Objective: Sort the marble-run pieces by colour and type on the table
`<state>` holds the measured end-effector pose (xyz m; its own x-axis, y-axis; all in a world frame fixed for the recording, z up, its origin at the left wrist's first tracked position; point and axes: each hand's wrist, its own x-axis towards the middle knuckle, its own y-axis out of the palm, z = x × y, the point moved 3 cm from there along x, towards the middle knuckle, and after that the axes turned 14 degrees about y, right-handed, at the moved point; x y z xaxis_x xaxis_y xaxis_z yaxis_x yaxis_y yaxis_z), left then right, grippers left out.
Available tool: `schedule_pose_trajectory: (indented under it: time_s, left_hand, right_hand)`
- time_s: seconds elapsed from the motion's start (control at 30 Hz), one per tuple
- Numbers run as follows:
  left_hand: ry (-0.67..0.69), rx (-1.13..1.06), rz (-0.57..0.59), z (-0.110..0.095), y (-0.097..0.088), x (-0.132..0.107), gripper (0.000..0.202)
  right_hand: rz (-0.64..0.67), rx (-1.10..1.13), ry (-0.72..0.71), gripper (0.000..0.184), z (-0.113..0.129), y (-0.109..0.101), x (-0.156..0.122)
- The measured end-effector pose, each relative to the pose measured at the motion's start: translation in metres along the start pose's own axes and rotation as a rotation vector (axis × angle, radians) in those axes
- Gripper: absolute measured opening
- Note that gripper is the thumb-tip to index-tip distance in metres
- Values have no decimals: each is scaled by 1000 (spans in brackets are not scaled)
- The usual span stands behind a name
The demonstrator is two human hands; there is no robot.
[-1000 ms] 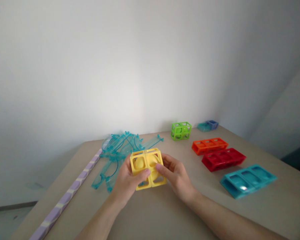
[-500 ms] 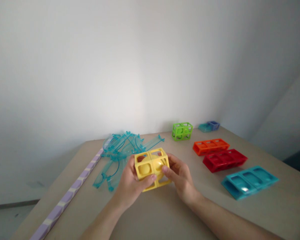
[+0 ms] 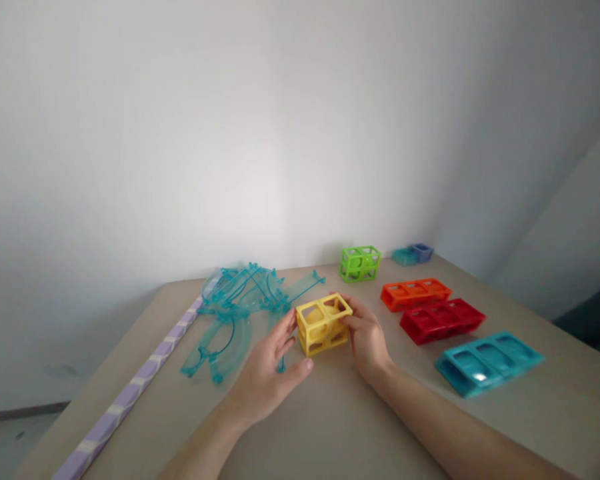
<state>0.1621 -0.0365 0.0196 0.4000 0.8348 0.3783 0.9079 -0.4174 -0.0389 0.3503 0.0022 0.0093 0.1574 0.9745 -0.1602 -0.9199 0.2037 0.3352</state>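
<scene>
- Yellow two-column openwork block is located near the middle of the table, between the hands, with rounded yellow forms seen inside its cells. Whether its base is resting on the tabletop or held just above cannot be told.
- Right hand: right end of the block is gripped, fingers bent around the back and thumb side set at the near edge.
- Left hand: fingers spread wide, thumb well apart from them; the fingertips are placed at the block's left end, contact not certain. No grip is formed.
- Step in hand, as judged: the block is being steadied or positioned, with support mainly from the right.
- Next move, as judged: level support is called for while the right grip is loosened, or left fingers closed first if lifting is wanted.
- Surroundings: clear teal track pieces are heaped beyond the left hand; green openwork block is stood near the wall; orange block, red block and teal block are laid at right.
</scene>
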Motion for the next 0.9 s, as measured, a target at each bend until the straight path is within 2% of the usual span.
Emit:
schedule_pose_trajectory:
  time_s: [0.1, 0.2, 0.3, 0.37, 0.47, 0.67, 0.73, 0.8, 0.9]
  left_hand:
    - [12, 16, 11, 0, 0, 0, 79]
    - [34, 28, 15, -2, 1, 1, 76]
    - [54, 22, 12, -4, 2, 2, 71]
    - [64, 12, 3, -5, 2, 3, 68]
    - [70, 5, -15, -4, 0, 3, 64]
    - [19, 42, -50, 2, -3, 0, 63]
    - [18, 58, -65, 2, -4, -1, 61]
    - [28, 68, -74, 1, -4, -1, 58]
    - [54, 71, -74, -1, -3, 0, 55]
  right_hand:
    - [-55, -97, -102, 50, 5, -3, -4]
    - [-119, -367, -390, 54, 18, -2, -20]
    - [-82, -712, -645, 53, 26, 9, -41]
    - [-59, -890, -671, 57, 26, 18, -49]
    - [-132, -1061, -639, 62, 22, 25, -49]
    - [-221, -1066, -626, 56, 25, 21, -45]
    - [-269, -1049, -647, 54, 41, 13, -49]
    - [-355, -1027, -679, 56, 67, -1, -48]
    - [-542, -1028, -728, 65, 115, -31, -27]
